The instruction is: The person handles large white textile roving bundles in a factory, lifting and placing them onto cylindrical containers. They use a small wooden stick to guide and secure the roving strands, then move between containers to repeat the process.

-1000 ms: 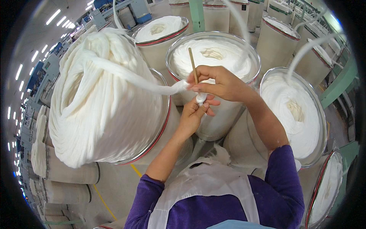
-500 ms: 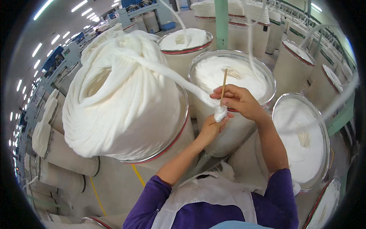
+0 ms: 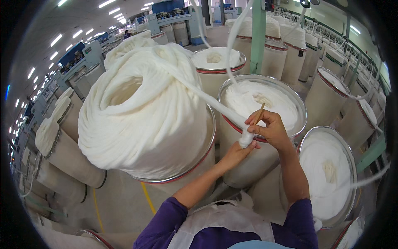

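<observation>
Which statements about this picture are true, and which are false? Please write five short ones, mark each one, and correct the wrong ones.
1. The right hand holds a thin wooden stick. True.
2. The left hand is empty. False: it holds a wad of white fibre, just below the right hand.
3. A white strand runs from the big heap toward the hands. True.
4. The big heap lies below the rim of its can. False: it rises well above the rim.
5. The sleeves are bright yellow. False: they are purple.
6. A green post stands beyond the hands. True.
</observation>
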`<move>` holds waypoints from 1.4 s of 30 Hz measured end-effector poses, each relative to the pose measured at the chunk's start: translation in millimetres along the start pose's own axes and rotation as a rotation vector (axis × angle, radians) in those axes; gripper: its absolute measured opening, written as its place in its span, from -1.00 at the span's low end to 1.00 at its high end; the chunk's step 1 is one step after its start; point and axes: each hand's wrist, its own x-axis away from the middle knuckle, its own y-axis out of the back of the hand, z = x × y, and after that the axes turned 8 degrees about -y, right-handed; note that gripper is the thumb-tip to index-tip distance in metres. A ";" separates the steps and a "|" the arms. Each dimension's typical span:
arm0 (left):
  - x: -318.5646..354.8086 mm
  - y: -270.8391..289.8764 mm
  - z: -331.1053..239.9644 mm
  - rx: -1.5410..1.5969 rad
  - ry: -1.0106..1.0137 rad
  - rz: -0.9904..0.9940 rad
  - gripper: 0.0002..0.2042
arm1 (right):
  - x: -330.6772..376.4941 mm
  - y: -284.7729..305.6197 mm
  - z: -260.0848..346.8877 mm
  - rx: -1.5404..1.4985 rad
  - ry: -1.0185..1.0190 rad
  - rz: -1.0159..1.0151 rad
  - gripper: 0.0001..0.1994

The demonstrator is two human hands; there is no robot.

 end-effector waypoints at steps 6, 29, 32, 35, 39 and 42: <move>19.6 -3.4 36.1 -0.227 -0.008 -0.003 -0.70 | -12.5 27.5 44.4 -0.719 0.217 -0.363 -0.84; 47.7 21.1 27.1 0.090 -0.204 0.326 -0.07 | 281.3 25.8 -142.1 0.225 -0.875 0.008 -0.67; 40.4 29.2 22.9 0.763 -0.109 0.221 -0.04 | 297.4 -3.7 -166.0 0.404 -1.069 0.052 -0.63; 41.9 34.2 36.0 0.721 0.067 0.069 -0.28 | 274.1 -19.7 -161.0 0.704 -0.767 -0.090 -0.60; 66.4 40.0 77.2 0.360 0.320 -0.029 -0.42 | 205.2 -19.0 -109.9 0.962 -0.645 -0.094 -0.60; 110.2 37.8 111.4 0.008 0.214 -0.200 -0.37 | 129.7 -18.4 -52.7 0.334 -0.484 -0.163 -0.60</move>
